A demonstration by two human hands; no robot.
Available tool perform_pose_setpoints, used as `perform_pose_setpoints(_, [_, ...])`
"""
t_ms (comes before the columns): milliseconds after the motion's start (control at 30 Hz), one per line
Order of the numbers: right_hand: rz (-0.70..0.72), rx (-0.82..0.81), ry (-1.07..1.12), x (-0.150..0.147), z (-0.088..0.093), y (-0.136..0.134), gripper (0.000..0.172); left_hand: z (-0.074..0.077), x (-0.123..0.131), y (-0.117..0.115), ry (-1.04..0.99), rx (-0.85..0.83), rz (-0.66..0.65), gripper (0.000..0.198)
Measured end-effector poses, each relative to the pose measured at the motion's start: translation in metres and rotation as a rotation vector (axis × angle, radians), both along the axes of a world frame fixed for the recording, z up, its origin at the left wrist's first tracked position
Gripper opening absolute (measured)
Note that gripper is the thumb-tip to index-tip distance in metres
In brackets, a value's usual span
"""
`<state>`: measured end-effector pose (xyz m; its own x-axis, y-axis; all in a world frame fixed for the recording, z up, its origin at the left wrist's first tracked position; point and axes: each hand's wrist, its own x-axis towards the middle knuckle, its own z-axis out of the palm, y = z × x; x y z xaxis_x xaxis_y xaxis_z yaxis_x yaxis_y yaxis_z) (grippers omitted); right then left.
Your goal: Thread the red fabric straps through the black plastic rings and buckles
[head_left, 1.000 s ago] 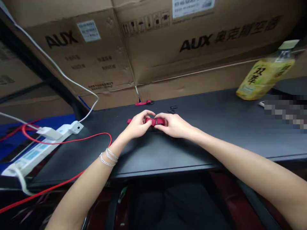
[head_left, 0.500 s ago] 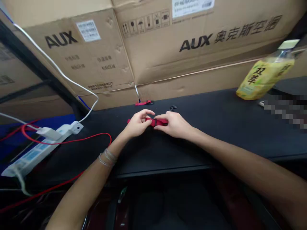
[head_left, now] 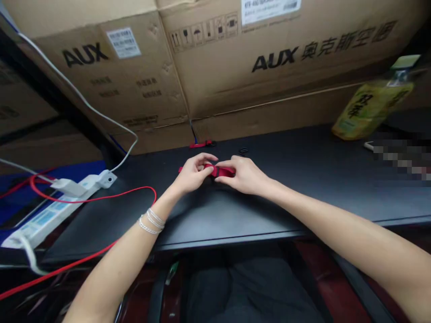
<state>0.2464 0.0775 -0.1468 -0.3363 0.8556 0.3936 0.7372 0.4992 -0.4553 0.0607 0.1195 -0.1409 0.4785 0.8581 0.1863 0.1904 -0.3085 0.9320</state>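
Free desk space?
Black desktop runs right of the right hand to the bottle, and in front of the left hand. Crowded: left, by the power strip and red cable; behind them, a small red strap and black rings.

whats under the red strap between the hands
The black desktop lies under the red webbing strap. The left hand and right hand cover parts of the strap, so the desktop directly beneath it cannot be seen.
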Motion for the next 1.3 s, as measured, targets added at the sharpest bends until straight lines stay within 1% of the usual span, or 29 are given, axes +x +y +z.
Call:
perform_pose_setpoints(267, [-0.044, 0.037, 0.042, -0.0014, -0.0009, -0.0002, 0.036, 0.0003, 0.0035, -0.0016, -0.067, -0.022, 0.085, 0.025])
perform_pose_setpoints(567, [-0.062, 0.058, 0.055, -0.0029, -0.0018, -0.0001, 0.034, -0.0014, 0.0053, -0.0027, -0.103, -0.004, 0.113, 0.023])
perform_pose_setpoints(833, [-0.087, 0.051, 0.071, -0.0052, -0.0029, -0.002, 0.033, -0.0018, 0.0071, -0.0036, -0.085, -0.056, 0.082, 0.023])
perform_pose_setpoints(1033, [-0.066, 0.06, 0.069, -0.0057, -0.001, -0.0038, 0.03, -0.0034, 0.0068, -0.0026, -0.09, -0.058, 0.061, 0.025])
perform_pose_setpoints(1300, [-0.046, 0.063, 0.078, -0.0053, -0.0017, -0.0026, 0.031, -0.0055, 0.0056, -0.0021, -0.065, -0.067, 0.015, 0.029])
